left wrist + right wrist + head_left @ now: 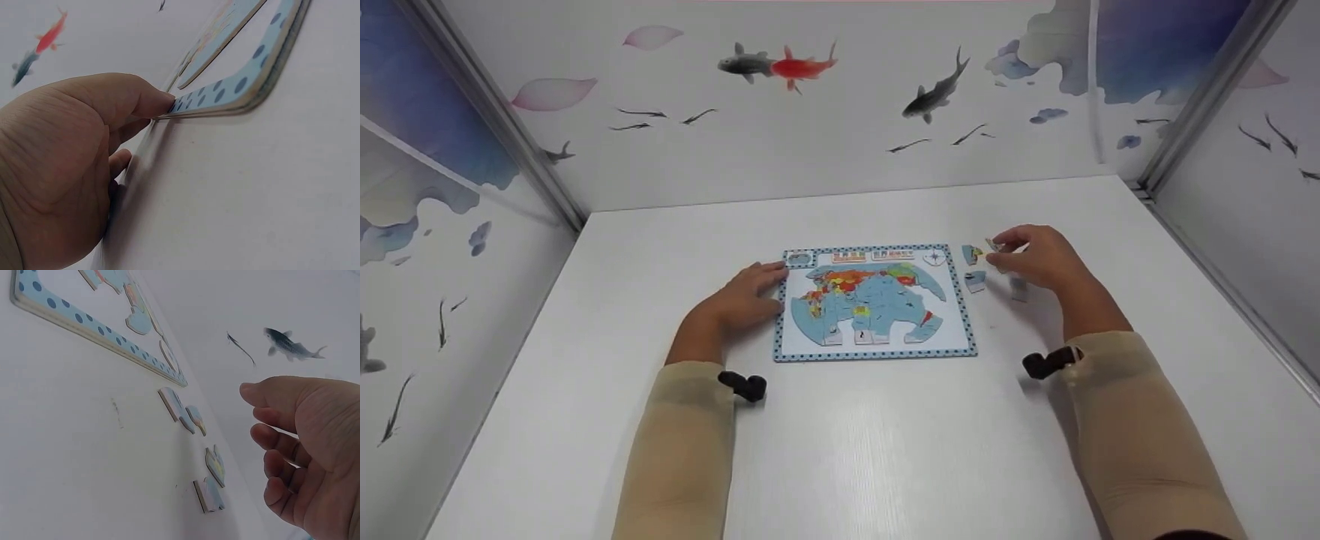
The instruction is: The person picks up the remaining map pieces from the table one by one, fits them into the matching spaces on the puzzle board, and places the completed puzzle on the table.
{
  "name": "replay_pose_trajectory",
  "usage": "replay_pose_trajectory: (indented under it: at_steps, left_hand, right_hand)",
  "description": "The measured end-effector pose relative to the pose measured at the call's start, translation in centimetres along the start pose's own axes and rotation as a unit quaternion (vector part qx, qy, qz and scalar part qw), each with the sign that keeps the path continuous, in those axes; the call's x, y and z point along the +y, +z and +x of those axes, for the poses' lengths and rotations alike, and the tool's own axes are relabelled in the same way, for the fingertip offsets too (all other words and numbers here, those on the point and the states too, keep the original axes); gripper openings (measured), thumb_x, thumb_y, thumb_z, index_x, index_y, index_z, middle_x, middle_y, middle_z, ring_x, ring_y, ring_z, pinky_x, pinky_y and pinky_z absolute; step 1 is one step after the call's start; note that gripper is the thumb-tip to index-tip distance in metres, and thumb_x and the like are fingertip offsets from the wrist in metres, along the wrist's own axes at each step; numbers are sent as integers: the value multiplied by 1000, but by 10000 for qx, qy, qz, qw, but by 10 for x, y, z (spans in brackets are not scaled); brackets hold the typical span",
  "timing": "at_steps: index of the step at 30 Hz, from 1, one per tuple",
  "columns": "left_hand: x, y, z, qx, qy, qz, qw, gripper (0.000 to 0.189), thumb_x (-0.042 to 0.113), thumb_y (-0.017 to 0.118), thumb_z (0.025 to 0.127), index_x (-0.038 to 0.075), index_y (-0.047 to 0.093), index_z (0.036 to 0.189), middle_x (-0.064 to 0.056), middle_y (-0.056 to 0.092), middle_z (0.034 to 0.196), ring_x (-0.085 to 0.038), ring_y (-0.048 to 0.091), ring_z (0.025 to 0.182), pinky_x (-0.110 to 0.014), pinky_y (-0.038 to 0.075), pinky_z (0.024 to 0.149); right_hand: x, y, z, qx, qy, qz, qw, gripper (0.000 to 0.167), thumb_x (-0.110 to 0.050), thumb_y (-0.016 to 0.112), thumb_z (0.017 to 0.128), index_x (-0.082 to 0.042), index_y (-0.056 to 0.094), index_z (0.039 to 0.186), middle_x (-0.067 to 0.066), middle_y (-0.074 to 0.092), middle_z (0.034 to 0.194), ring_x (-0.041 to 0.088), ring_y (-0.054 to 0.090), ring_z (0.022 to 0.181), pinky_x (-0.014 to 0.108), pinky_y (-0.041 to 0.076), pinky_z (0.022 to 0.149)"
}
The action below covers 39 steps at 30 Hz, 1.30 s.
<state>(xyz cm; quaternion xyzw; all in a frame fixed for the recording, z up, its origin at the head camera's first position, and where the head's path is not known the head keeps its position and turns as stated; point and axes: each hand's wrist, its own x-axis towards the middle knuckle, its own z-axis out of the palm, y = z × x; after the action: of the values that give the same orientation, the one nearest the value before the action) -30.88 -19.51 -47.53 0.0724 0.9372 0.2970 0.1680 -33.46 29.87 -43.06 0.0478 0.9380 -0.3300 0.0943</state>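
Observation:
A world map jigsaw puzzle [877, 300] lies partly assembled on a white board with a blue dotted border [877, 355]. My left hand [746, 296] rests along the board's left edge, its thumb touching the border [208, 95] in the left wrist view. Right of the board, my right hand [1039, 259] pinches a small puzzle piece [992, 244] at its fingertips; in the right wrist view the curled fingers hide that piece. Loose puzzle pieces [972, 255] lie beside the board and under the right hand, including a pale blue one [209, 495].
The white table [840, 450] runs up to a back wall [840, 150] printed with fish. Side panels with metal posts [1215, 97] border it left and right. A black strap clip [1046, 364] sits on each sleeve cuff.

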Motion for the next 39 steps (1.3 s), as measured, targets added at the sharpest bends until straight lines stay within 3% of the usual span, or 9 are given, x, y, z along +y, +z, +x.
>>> replay_pose_trajectory:
  at_steps: [14,22,33,39]
  left_hand:
    - [1,0,-1,18,-16,24,10000,74,35,62,99,39,35,167,18,17,180,-21,0,172,-57,9,138]
    - [3,1,-2,1,-108,-62,9999,73,36,63,100,41,36,167,19,16,180,-20,-1,172,-59,9,138]
    - [3,1,-2,52,-110,-94,9999,73,35,63,99,41,37,166,19,18,180,-19,0,172,-57,8,138]
    - [1,2,0,68,-80,-68,9999,73,35,64,99,41,36,167,19,18,180,-19,0,172,-57,7,138]
  right_hand:
    - [25,2,12,-92,373,178,9991,68,-45,74,99,-12,54,155,20,53,152,39,50,133,59,46,118]
    - [33,7,16,-210,475,139,9986,67,-39,73,100,-11,51,157,20,54,148,37,53,130,56,48,119]
    - [34,12,13,-99,213,-1,9997,66,-40,72,100,-9,53,155,22,54,150,40,53,130,59,47,119]
    - [33,13,13,-93,263,24,9996,66,-38,72,100,-7,53,155,22,55,150,39,54,130,58,47,120]
